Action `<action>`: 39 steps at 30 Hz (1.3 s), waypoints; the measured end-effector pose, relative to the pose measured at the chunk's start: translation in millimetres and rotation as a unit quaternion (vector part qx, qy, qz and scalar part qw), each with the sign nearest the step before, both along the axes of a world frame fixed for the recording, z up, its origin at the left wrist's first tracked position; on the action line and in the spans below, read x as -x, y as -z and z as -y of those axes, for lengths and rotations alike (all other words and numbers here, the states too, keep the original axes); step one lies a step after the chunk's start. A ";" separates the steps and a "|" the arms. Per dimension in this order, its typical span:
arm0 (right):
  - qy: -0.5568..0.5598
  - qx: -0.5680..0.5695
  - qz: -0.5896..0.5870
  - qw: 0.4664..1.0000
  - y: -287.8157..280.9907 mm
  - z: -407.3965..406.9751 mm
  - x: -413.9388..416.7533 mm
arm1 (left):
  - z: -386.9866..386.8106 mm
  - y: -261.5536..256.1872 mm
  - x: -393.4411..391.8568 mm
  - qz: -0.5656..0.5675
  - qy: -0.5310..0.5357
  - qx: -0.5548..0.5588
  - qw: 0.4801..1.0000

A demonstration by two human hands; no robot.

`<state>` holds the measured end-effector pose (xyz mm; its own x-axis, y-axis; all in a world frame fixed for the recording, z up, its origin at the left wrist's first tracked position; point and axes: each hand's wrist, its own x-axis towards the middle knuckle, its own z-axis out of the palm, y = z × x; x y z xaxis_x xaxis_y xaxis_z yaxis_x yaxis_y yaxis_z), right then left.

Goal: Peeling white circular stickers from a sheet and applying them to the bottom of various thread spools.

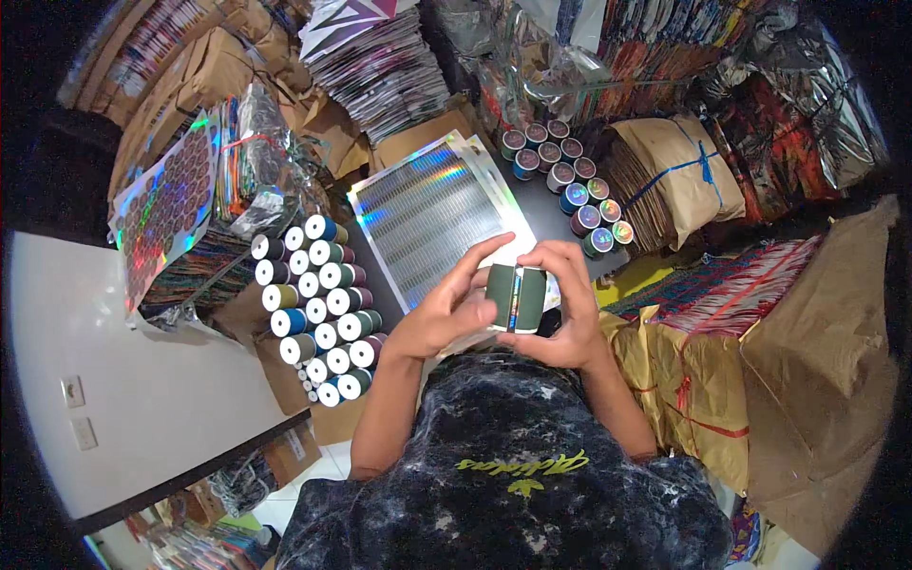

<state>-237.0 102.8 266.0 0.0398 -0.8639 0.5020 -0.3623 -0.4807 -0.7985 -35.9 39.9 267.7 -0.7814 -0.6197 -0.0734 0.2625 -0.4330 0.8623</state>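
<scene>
Between both hands is a dark green thread spool (531, 299) with a narrow shiny strip bearing writing along its side. My right hand (566, 306) grips its right side, fingers on top and thumb below. My left hand (456, 306) is at the spool's left side, its thumb close to or on the thread; firm contact cannot be told. Beneath and beyond the hands lie sheets of silvery holographic strip stickers (420, 214). Spools with plain white ends (324, 335) stand in rows at the left. Spools with round shiny labels on their ends (563, 173) stand at the back right.
A sheet of round holographic stickers (167, 206) leans at the left, beside tied bundles. Stacked printed sheets (377, 71) rise at the back. A brown paper package with blue string (684, 171) is at the right, near larger wrapped bundles (705, 399). A white panel (142, 385) stands left.
</scene>
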 end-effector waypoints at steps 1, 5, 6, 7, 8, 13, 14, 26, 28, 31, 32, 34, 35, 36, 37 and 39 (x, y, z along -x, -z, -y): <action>0.007 0.002 -0.003 1.000 2.6 -0.4 2.9 | -0.4 -5.6 3.4 0.008 -0.004 -0.004 1.000; 0.017 -0.013 0.007 1.000 11.6 -2.6 10.1 | 2.2 3.3 8.5 0.034 0.000 -0.017 0.999; 0.020 -0.013 0.007 1.000 13.3 -3.3 11.8 | 3.9 5.7 11.5 0.048 0.008 -0.004 0.999; 0.021 -0.014 0.014 1.000 14.7 -4.1 13.5 | 5.2 7.4 14.6 0.061 0.017 0.008 0.998; 0.023 -0.015 0.020 0.999 15.3 -4.8 15.4 | 5.5 8.4 17.5 0.061 0.020 0.008 0.998; 0.041 -0.021 0.020 0.999 16.8 -5.9 25.3 | 9.9 15.6 32.4 0.074 0.024 0.009 0.997; 0.049 -0.028 0.029 0.998 17.3 -6.3 27.3 | 11.3 16.0 35.4 0.074 0.029 0.008 0.997; 0.077 -0.047 -0.007 0.996 26.7 -2.0 74.0 | 27.0 21.6 80.9 0.078 0.080 -0.018 0.994; 0.075 -0.059 0.009 0.995 29.0 -1.8 83.0 | 28.8 15.3 90.0 0.092 0.084 -0.058 0.991; 0.074 -0.073 0.025 0.994 30.6 -0.1 94.0 | 32.1 17.8 104.9 0.097 0.093 -0.022 0.991; 0.075 -0.076 0.023 0.994 30.8 0.6 97.4 | 33.8 15.9 108.9 0.098 0.094 -0.022 0.990; 0.079 -0.077 0.025 0.994 30.6 1.4 103.9 | 38.2 9.9 117.4 0.103 0.103 0.004 0.989; 0.080 -0.077 0.026 0.993 30.4 2.0 107.3 | 39.9 13.4 121.2 0.103 0.104 0.004 0.989; 0.080 -0.077 0.027 0.993 30.6 3.6 110.6 | 41.0 20.6 123.4 0.079 0.092 0.021 0.992; 0.074 -0.067 0.008 0.995 30.8 5.4 114.2 | 42.3 25.4 125.5 0.055 0.079 0.038 0.995; 0.068 -0.057 -0.011 0.996 32.7 8.2 119.7 | 49.6 27.9 131.4 0.105 0.066 -0.020 0.992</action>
<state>-356.7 94.6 233.4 -0.0708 -0.9139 0.3998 -0.4356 -0.3322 -0.8366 -167.3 -9.8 239.8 -0.8199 -0.5072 -0.2655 0.0178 -0.4862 0.8737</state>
